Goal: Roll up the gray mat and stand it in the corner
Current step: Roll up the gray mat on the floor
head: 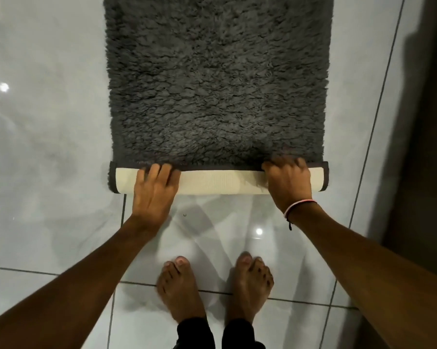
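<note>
The gray mat [217, 79] lies flat on the tiled floor [48, 147], pile side up, extending away from the person. Its near edge is turned over into a low roll [220, 182], exposing the cream backing. The left hand [154, 195] rests on the roll near its left end; its fingers [159, 172] are slightly spread and curled over the roll's far side, pressing into the pile. The right hand [289, 183] grips the roll near its right end, fingers bunched together and hooked over the top. A pink wristband [299, 206] circles the right wrist. Two bare feet [214, 285] stand on the floor behind both hands.
</note>
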`<state>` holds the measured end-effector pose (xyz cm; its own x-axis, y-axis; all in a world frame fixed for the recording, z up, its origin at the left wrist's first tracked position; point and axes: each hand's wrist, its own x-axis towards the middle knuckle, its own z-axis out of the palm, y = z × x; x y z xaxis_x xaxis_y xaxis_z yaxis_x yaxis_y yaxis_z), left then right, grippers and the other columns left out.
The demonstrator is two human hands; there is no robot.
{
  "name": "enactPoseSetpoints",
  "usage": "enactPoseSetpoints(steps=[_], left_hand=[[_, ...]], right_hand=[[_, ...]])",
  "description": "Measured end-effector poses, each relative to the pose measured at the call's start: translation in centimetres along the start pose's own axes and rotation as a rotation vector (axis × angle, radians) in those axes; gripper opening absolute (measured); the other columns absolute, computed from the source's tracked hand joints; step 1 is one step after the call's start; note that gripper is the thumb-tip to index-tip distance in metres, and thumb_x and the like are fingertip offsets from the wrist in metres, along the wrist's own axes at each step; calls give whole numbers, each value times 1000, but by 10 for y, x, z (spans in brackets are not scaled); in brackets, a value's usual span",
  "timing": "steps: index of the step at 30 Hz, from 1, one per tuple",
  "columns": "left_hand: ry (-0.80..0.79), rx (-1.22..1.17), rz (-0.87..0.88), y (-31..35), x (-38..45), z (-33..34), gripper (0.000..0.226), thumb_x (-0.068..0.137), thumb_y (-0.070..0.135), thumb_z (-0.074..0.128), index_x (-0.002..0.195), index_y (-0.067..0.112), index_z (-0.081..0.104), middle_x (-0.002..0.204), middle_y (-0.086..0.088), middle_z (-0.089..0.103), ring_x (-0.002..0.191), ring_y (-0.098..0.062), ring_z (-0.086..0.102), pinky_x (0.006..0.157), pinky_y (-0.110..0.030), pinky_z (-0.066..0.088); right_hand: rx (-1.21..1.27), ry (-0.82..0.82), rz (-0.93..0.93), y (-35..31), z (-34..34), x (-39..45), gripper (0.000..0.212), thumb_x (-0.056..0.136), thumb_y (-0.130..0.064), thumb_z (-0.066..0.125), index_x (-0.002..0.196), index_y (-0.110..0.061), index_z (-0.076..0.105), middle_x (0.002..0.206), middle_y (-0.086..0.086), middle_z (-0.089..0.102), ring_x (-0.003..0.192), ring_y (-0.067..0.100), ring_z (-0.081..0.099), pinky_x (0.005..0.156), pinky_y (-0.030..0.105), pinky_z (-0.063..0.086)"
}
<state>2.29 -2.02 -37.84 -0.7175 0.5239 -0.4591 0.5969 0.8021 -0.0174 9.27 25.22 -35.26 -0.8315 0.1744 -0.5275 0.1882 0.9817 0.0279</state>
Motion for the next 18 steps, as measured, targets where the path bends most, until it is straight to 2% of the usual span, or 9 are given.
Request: enactPoseSetpoints(steps=[2,3,5,7,8,10,13,16,18], left_hand=[[23,-56,-26,4,-9,10,47,81,16,69,124,4,54,126,-20,56,111,-39,53,96,-54,47],[46,-65,-27,8,-14,14,48,85,23,63,127,2,53,127,-23,57,113,-41,53,97,-55,46],[23,-22,14,10,-16,18,63,81,32,60,135,1,49,131,-28,54,115,-46,53,100,-57,45],[2,37,39,10,-12,21,71,77,30,68,138,4,43,130,-27,53,113,-46,54,100,-58,46],[-2,49,30,9,-8,20,71,76,26,71,138,6,41,128,-25,54,110,-44,55,99,-57,47],[-13,57,22,9,-4,17,71,76,21,75,137,9,40,124,-21,55,106,-40,56,96,-52,49],[-67,9,33,11,-7,7,65,78,12,74,136,10,44,123,-19,57,105,-36,56,91,-46,53],[-191,-71,34,10,-20,-3,57,86,13,67,138,15,43,130,-15,55,109,-32,57,92,-39,53],[-302,-160,31,6,-34,-5,48,92,14,61,137,19,44,132,-11,53,112,-28,56,95,-36,50]], right_hand=[[52,14,-9,-5,6,-7,15,93,-12,63,105,-9,72,110,14,72,104,36,64,91,46,50],[81,27,-9,-5,11,-11,17,94,-17,62,104,-8,72,109,14,71,101,36,65,88,45,51],[101,11,-25,-6,16,-18,37,93,-38,61,114,-9,68,111,14,67,103,35,62,89,45,52],[53,-55,-54,-4,18,-19,63,83,-52,68,129,-10,60,119,14,61,110,35,58,100,45,48],[21,-76,-64,-3,19,-17,69,81,-51,71,134,-11,55,122,13,60,113,34,56,105,46,45],[-8,-79,-65,-7,20,-14,63,84,-33,75,138,-13,50,126,13,60,115,34,57,109,45,42],[20,-66,-36,-19,14,-19,55,86,-9,68,137,-11,48,122,16,66,109,36,63,100,44,50],[73,-96,-63,-28,4,-41,57,88,-5,65,141,-13,45,120,17,69,102,37,68,91,45,56],[55,-191,-102,-30,0,-57,57,93,-10,62,144,-19,39,124,13,68,106,35,68,92,43,56]])
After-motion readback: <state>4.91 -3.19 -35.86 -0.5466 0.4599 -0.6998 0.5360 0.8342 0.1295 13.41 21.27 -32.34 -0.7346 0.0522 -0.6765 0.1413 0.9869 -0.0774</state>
